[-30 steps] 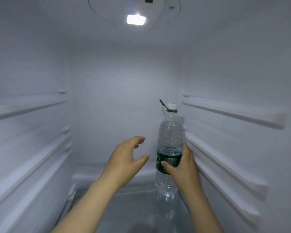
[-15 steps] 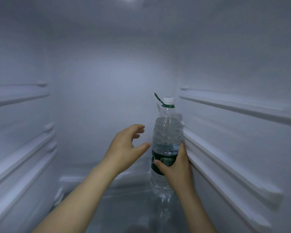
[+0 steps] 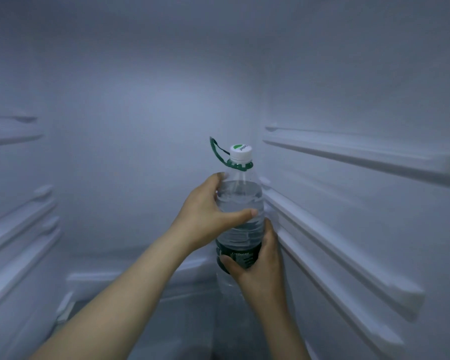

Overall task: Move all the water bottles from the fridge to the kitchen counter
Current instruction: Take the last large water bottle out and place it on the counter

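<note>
While the water bottle (image 3: 240, 232) is upright inside the fridge (image 3: 146, 105), at five o'clock from the head view's centre and near the right wall's rails (image 3: 348, 154), the left hand (image 3: 205, 219) grips its shoulder from nine o'clock. The right hand (image 3: 260, 266) grips its green label (image 3: 240, 253) from four o'clock.

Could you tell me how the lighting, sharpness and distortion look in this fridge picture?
Head view: dim, even bluish light, no glare or hard shadows; the clear plastic water bottle with white cap, the left hand and the right hand gripping it are fairly sharp; the white moulded shelf rails on the right wall go soft and splay towards the frame edge.
</note>
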Action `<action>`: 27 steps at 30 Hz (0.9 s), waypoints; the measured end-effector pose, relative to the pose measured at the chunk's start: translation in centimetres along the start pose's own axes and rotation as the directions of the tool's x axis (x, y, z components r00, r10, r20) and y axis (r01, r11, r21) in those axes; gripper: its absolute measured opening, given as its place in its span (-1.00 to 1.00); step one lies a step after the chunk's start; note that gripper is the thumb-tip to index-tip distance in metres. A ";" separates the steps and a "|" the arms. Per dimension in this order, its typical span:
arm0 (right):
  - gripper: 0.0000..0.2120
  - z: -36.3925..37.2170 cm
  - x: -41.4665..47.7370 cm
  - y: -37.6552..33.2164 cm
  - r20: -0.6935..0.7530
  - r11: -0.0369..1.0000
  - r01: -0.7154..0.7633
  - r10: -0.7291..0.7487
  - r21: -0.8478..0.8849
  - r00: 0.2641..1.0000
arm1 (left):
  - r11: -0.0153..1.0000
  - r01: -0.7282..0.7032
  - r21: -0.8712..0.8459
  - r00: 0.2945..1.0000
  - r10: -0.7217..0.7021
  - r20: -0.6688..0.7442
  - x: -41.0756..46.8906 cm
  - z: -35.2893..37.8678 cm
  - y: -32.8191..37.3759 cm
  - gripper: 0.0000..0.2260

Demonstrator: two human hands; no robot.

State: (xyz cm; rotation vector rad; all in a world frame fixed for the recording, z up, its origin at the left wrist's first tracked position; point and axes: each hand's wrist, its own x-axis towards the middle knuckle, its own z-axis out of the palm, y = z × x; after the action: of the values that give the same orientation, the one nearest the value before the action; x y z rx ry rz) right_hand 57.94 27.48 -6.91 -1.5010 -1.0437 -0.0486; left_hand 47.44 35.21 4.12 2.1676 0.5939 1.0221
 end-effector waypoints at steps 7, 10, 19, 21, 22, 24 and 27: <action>-0.06 -0.4 -0.4 0.4 0.006 0.999 -0.025 0.025 0.040 1.000 | 0.999 -0.004 -0.032 1.000 0.004 -0.005 -0.4 0.1 -0.1 -0.38; -0.06 -0.1 -0.2 0.8 0.037 0.993 -0.081 0.078 0.091 0.996 | 0.999 0.010 -0.030 1.000 -0.011 -0.023 -0.5 -0.1 -0.3 -0.36; -0.28 0.3 -0.6 0.4 0.191 0.981 -0.196 0.192 0.005 0.963 | 0.985 0.050 -0.165 0.995 -0.063 -0.077 -2.9 -1.7 -0.4 -0.59; -0.30 0.2 -0.9 0.3 0.180 0.979 -0.204 0.198 0.013 0.963 | 0.988 0.027 -0.152 0.995 -0.041 -0.091 -3.9 -1.8 -0.3 -0.57; -0.31 0.1 -1.1 0.1 0.170 0.980 -0.200 0.195 0.016 0.966 | 0.989 0.010 -0.146 0.994 -0.026 -0.108 -4.4 -1.9 -0.2 -0.56; -0.34 -0.2 -1.5 -0.4 0.160 0.982 -0.190 0.187 0.004 0.969 | 0.988 -0.009 -0.153 0.988 -0.015 -0.151 -5.5 -2.0 -0.1 -0.56; -0.30 -0.8 -2.6 -1.6 0.188 0.981 -0.193 0.193 -0.019 0.963 | 0.980 -0.009 -0.197 0.976 -0.035 -0.216 -7.0 -2.6 0.1 -0.59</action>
State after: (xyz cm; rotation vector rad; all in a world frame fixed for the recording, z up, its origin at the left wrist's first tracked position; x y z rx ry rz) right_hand 55.87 25.17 -6.95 -1.6250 -1.0417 0.2352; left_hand 41.22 31.62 1.96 1.8913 0.5797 1.2674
